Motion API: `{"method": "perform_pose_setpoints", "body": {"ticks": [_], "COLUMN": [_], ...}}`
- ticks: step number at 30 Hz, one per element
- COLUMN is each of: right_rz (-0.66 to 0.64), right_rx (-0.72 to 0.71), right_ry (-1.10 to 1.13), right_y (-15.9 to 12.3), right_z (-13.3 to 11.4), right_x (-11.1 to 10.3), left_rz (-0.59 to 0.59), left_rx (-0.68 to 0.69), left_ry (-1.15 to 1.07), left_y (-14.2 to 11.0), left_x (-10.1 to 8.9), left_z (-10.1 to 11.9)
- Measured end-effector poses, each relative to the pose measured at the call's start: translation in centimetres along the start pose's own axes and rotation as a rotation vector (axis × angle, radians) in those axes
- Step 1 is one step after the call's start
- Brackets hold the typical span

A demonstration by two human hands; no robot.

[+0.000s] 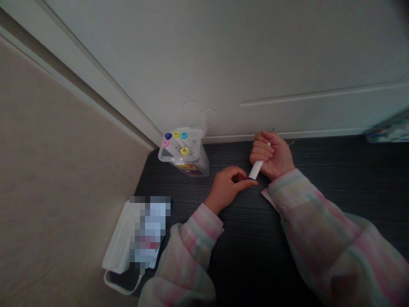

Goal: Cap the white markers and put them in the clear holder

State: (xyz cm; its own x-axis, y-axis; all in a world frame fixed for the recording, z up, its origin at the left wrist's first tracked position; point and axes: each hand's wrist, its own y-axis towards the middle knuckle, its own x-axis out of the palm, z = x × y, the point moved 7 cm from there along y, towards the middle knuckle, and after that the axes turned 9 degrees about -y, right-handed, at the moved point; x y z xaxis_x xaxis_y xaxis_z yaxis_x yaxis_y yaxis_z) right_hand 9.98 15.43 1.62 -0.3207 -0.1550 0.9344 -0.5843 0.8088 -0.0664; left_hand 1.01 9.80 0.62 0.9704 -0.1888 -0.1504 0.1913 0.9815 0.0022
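Observation:
A white marker with a dark blue end slants between my two hands above the black tabletop. My right hand is closed, its fingers wrapped round the marker's barrel. The thumb and fingers of my left hand pinch the dark blue end at the lower left. Part of the marker is hidden inside my right palm. To the left of my hands stands a clear plastic box, its lid open. Several markers stand upright in it, with blue, yellow, light blue and pink ends.
A white case with a strap and a phone-like device, its screen blurred out, lie at the table's left edge. The white panelled wall rises behind the table. A patterned packet leans at the far right.

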Motion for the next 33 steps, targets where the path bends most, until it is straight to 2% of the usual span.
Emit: {"method": "perform_pose_setpoints", "body": {"ticks": [19, 27, 33], "right_rz": [-0.008, -0.043, -0.057], "right_rx": [0.002, 0.002, -0.003], "right_ry": [-0.017, 0.002, 0.014], "right_y": [0.0, 0.2, 0.1], "right_z": [0.2, 0.3, 0.2], "right_x": [-0.1, -0.2, -0.2], "left_rz": [0.003, 0.008, -0.023], "left_rx": [0.04, 0.059, 0.128], "left_ry": [0.016, 0.087, 0.123], "left_y": [-0.1, -0.2, -0.3], "left_x": [0.0, 0.0, 0.2], "left_z": [0.3, 0.5, 1.1]}}
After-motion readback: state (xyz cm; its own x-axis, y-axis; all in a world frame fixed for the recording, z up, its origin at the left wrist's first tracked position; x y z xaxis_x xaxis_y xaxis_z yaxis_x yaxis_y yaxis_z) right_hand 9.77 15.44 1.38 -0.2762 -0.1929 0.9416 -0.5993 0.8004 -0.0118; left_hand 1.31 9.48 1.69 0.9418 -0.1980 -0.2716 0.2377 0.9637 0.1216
